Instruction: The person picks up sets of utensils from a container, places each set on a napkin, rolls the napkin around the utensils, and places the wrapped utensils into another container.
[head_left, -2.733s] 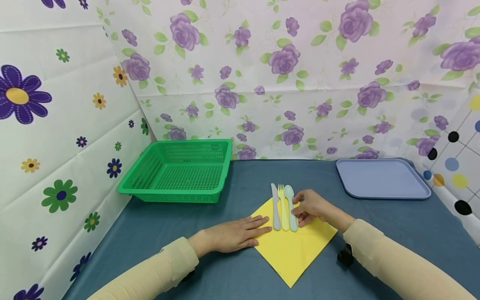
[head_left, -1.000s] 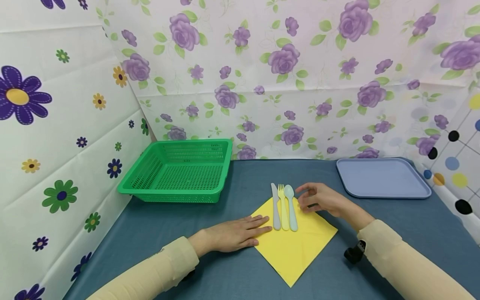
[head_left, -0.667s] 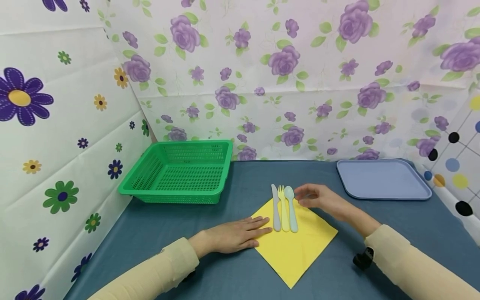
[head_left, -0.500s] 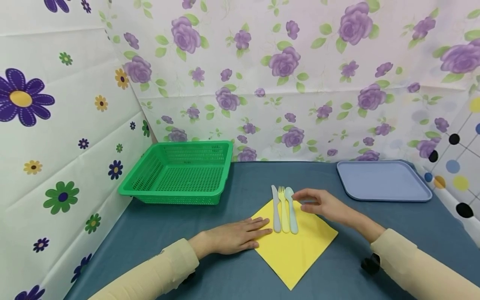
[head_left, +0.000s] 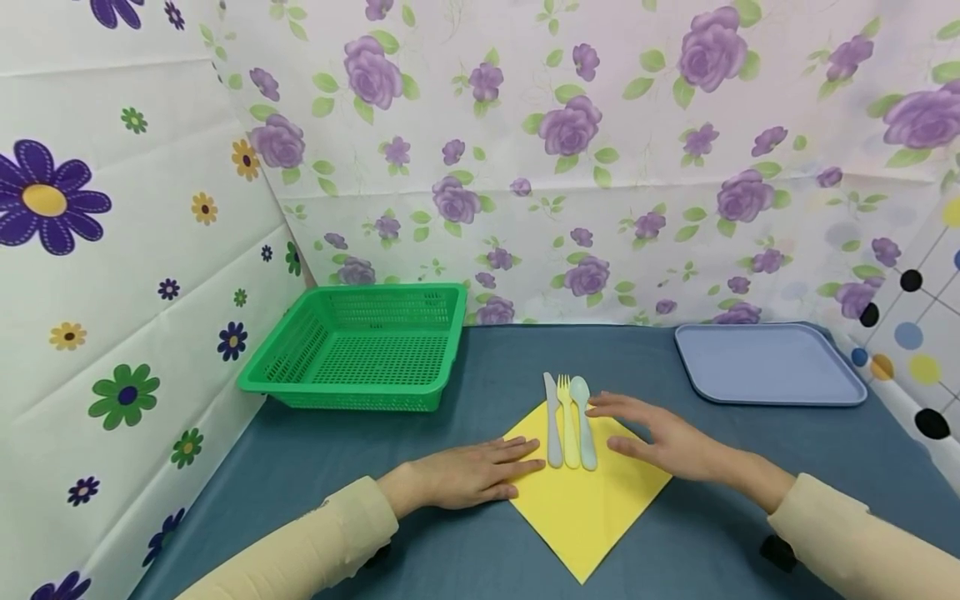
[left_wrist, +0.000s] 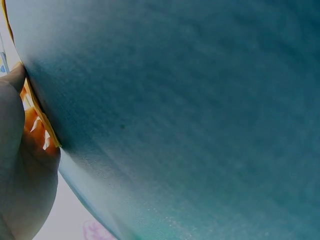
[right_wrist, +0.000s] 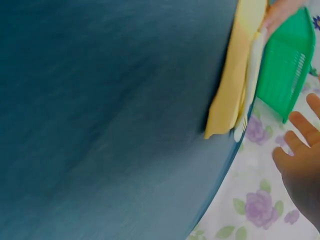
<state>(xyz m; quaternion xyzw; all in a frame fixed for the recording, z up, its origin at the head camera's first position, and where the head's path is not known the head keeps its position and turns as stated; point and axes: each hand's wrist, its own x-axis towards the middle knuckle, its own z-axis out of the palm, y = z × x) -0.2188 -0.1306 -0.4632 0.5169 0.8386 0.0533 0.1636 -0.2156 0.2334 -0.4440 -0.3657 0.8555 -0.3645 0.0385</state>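
A yellow napkin [head_left: 585,525] lies on the table, turned with one corner toward me. Side by side on its upper part are a greyish knife [head_left: 553,425], a pale yellow fork [head_left: 568,425] and a light blue-green spoon [head_left: 583,425], handles toward me. My left hand [head_left: 472,475] rests flat on the napkin's left corner, fingers spread, tips close to the knife. Over the napkin's right side, my right hand [head_left: 663,437] has its fingers extended beside the spoon and holds nothing. In the right wrist view, that hand [right_wrist: 307,160] appears raised apart from the napkin [right_wrist: 232,85].
A green plastic basket [head_left: 442,392] stands at the back left of the blue-covered table [head_left: 480,550]. At the back right lies a light blue tray [head_left: 772,362]. Flowered cloth walls [head_left: 517,125] enclose the back and sides.
My right hand has come off the spoon's handle, shifted right and toward me, and its fingers have straightened. The left hand and the cutlery have stayed in place.
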